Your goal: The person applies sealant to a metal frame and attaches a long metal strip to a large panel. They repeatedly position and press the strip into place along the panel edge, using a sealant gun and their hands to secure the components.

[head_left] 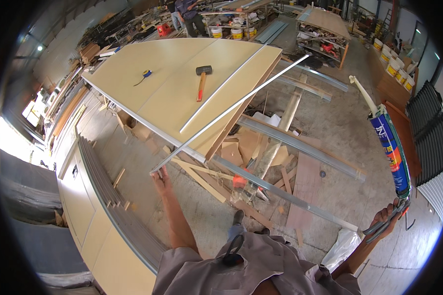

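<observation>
My left hand [162,181] is closed around the near end of a long, thin metal strip [211,124], which slants away to the right across the corner of a large cream panel [177,59]. Off to the far right, my right hand [386,219] grips a caulking gun by its handle. A blue sealant cartridge [390,150] sits in the gun with its pale nozzle pointing up and away. On the panel lie a second metal strip [221,91], a rubber mallet [201,86] with a wooden handle, and a small tape measure [146,74].
Metal rails [300,142] extend right from under the panel, above cardboard and wood scraps [234,152]. More cream panels [91,216] are stacked at my left. A loaded workbench [325,24] and several buckets [394,66] stand farther back. Another person [189,14] stands beyond the panel.
</observation>
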